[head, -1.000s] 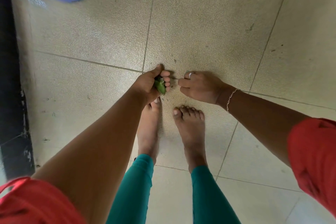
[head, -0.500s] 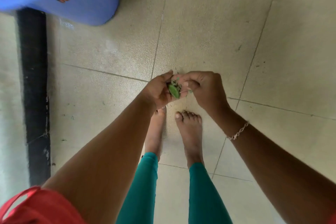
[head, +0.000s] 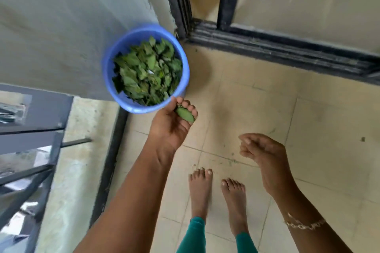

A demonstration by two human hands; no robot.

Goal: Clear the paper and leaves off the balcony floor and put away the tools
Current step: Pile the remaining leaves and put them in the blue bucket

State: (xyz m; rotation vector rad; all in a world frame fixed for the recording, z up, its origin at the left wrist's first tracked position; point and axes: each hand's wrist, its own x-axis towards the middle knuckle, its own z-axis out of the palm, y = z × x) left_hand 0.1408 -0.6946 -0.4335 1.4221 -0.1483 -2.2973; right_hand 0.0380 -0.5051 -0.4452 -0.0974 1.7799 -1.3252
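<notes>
Left hand (head: pixel 170 127) grips leaf (head: pixel 185 114) beside bucket (head: pixel 106 76); right hand (head: pixel 261 150) seemingly empty.

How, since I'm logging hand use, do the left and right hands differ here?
The left hand grips a green leaf; the right hand holds nothing visible. The left hand is beside the rim of the blue bucket; the right hand hangs apart, nearer the feet. Both are bare, fingers curled.

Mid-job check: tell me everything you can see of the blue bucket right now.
The blue bucket looks like plastic: round, open-topped, upright, seen from above, slightly blurred. It stands on the tiled floor by the grey wall and black door track. Green leaves cover its inside. The left hand, holding a leaf, is at its near rim; contact unclear.
</notes>
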